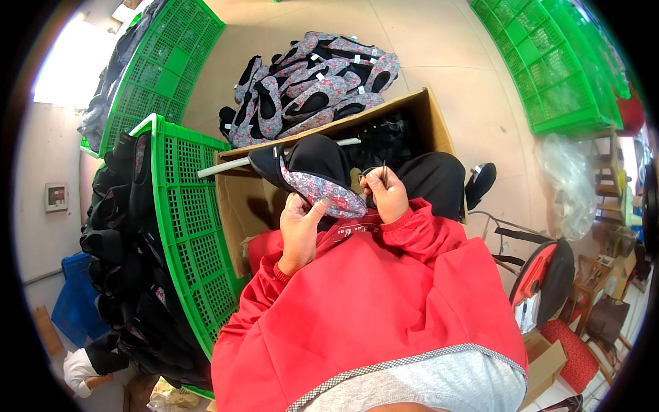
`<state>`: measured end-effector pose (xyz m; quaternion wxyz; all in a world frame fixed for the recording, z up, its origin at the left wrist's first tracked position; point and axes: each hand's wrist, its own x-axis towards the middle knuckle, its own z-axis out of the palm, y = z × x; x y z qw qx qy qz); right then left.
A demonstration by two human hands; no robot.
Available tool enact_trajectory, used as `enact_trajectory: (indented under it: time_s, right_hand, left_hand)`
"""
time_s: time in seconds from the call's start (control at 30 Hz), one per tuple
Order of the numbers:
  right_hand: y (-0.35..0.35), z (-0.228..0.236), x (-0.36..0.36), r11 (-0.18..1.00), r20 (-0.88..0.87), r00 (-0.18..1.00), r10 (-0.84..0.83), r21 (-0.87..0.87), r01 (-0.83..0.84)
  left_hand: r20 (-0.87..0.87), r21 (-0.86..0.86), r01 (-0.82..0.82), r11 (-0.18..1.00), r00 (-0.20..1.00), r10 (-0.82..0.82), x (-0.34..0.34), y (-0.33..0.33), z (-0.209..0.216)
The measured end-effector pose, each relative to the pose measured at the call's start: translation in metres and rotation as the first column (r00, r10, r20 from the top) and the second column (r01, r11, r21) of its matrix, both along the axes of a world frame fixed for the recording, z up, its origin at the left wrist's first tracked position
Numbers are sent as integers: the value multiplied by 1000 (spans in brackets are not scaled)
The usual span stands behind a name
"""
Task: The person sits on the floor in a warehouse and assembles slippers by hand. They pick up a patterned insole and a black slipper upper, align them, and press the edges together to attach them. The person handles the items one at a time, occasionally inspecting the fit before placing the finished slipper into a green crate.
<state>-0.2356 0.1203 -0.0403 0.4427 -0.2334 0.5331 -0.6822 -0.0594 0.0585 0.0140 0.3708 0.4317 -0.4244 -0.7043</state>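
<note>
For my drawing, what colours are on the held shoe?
Shoe: black, and grey patterned with red; head view.

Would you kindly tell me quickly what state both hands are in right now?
Left hand: closed, holding a floral-patterned shoe.
Right hand: closed, pinching a thin dark tool; its exact kind cannot be told.

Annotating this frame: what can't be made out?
Dark item in the right hand: head view; too small, mostly covered by the hand.
Far face of the shoe in the left hand: head view; turned away.
Box contents: head view; dark, partly behind the knees.
Bottom of the pile: head view; covered by upper shoes.
</note>
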Motion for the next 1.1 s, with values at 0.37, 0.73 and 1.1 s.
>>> enact_trajectory:
  time_s: [0.37,0.73,1.1]
  right_hand:
    - [11,2,-7,956,226,961,156,209,-205]
    - [7,9,5,926,181,926,332,123,-356]
    - [-16,82,-9,916,-116,931,347,-173,-363]
  left_hand:
    - [-507,480,-173,860,746,432,58,-72,8]
    - [-625,608,-81,789,565,540,81,-76,36]
    - [-423,-44,-173,984,895,138,20,-59,42]
